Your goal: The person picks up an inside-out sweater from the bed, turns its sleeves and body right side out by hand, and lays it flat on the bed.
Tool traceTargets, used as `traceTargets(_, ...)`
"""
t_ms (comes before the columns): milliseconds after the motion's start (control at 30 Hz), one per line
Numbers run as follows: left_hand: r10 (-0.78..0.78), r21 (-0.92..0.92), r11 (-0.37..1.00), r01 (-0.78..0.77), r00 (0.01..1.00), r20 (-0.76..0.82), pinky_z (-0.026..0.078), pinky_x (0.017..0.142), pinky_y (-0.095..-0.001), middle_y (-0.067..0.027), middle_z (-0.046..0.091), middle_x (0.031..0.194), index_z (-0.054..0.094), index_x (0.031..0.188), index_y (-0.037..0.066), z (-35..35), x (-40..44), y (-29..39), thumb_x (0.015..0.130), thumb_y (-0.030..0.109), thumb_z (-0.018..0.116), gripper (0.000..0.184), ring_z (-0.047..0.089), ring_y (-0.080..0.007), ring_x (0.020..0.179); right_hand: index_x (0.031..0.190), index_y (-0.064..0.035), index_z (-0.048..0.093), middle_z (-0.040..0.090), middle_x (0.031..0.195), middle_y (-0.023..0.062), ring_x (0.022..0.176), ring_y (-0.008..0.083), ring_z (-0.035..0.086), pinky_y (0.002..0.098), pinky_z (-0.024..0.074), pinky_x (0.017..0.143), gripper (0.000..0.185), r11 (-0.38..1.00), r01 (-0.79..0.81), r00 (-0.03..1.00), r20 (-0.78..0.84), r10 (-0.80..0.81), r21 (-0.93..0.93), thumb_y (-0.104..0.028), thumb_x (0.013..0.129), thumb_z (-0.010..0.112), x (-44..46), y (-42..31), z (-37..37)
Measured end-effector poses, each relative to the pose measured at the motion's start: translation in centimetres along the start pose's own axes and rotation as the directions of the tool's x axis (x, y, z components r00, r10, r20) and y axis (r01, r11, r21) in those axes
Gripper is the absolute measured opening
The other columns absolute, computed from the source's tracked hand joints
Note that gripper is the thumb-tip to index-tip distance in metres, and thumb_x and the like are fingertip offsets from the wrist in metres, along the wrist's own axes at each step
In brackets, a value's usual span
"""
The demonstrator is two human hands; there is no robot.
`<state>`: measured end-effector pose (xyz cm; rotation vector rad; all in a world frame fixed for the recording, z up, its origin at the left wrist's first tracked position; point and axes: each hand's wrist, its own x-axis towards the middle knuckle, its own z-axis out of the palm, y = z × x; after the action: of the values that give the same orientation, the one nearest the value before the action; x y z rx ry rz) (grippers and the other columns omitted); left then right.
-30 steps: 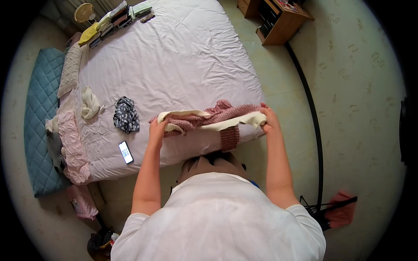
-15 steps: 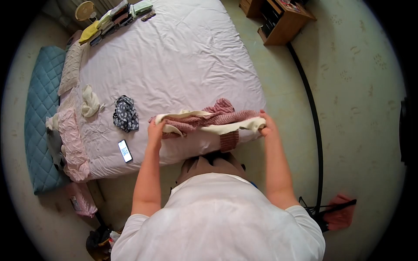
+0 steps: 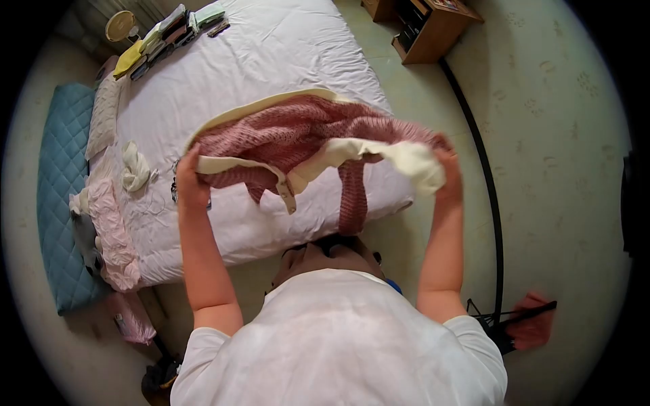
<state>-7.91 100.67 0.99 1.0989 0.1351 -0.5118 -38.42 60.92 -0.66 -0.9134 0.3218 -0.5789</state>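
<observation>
A pink knit cardigan [image 3: 284, 128] with cream edging is stretched out in the air between my hands, over the near edge of the bed. My left hand [image 3: 194, 177] is closed on its cream-trimmed left end. At the other end, my right hand [image 3: 448, 169] grips the knit and the cream band; that part is smeared by motion. One pink sleeve [image 3: 352, 196] hangs down in front of the bed's edge. Buttons show on a dangling end of the cream trim [image 3: 288, 196]. Behind my left hand, a dark patterned cloth is mostly hidden.
The bed [image 3: 291, 47] has a pale sheet. Folded clothes [image 3: 169, 34] are stacked at its far left, near a small fan [image 3: 122, 26]. A white cloth [image 3: 135, 168] lies by the pillows [image 3: 112, 210]. A wooden cabinet [image 3: 440, 30] stands at the back right.
The cardigan has been raised and spread wider, with its body now opened out. My hands have moved farther apart, and the phone on the bed is no longer visible.
</observation>
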Motion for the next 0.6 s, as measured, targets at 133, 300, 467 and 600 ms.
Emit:
traceTargets(133, -0.084, 0.384, 0.918, 0.095, 0.995, -0.046, 0.049, 0.068, -0.0285, -0.0064, 0.063, 0.091, 0.059, 0.103, 0.0, -3.2, 0.9, -8.8, 0.083, 0.011, 0.059, 0.023, 0.061, -0.0157, 0.078, 0.108, -0.0005, 0.059, 0.061, 0.095, 0.0054, 0.075, 0.0131, 0.059, 0.0247, 0.0494, 0.064, 0.031, 0.73, -0.604, 0.788, -0.372, 0.49, -0.319, -0.003, 0.077, 0.058, -4.8, 16.6, -8.8)
traceTargets(300, -0.221, 0.477, 0.84, 0.258, 0.966, -0.133, 0.048, 0.063, -0.0272, -0.0056, 0.063, 0.093, 0.06, 0.105, 0.003, -6.4, 0.0, -16.1, 0.085, 0.01, 0.055, 0.021, 0.06, -0.0142, 0.076, 0.103, 0.0018, 0.066, 0.064, 0.081, 0.0082, 0.067, 0.0169, 0.06, 0.0346, 0.0486, 0.051, 0.034, 0.369, -0.699, 0.713, -0.56, 0.421, -0.612, -0.011, 0.071, 0.06, -11.0, 21.0, -9.7)
traceTargets(467, -0.219, 0.542, 0.792, 0.28, 0.96, -0.175, 0.044, 0.057, -0.027, -0.0035, 0.061, 0.088, 0.061, 0.104, 0.005, -7.3, 1.7, -14.2, 0.081, 0.02, 0.06, 0.028, 0.056, -0.014, 0.071, 0.094, 0.0029, 0.065, 0.063, 0.08, 0.007, 0.072, 0.0169, 0.059, 0.0307, 0.0484, 0.065, 0.024, 0.33, -0.762, 0.64, -0.573, 0.511, -0.557, -0.008, 0.074, 0.057, -10.2, 18.1, -11.0)
traceTargets(600, -0.028, 0.458, 0.889, -0.001, 0.998, 0.057, 0.046, 0.069, -0.0289, -0.0069, 0.062, 0.093, 0.06, 0.102, 0.0, -3.4, 6.8, -8.2, 0.086, 0.017, 0.055, 0.024, 0.057, -0.016, 0.083, 0.113, 0.0008, 0.052, 0.059, 0.099, 0.0093, 0.085, 0.0177, 0.059, 0.0302, 0.0494, 0.074, 0.03, 0.783, -0.489, 0.811, -0.531, 0.247, -0.384, -0.004, 0.083, 0.051, -2.8, 12.0, -8.3)
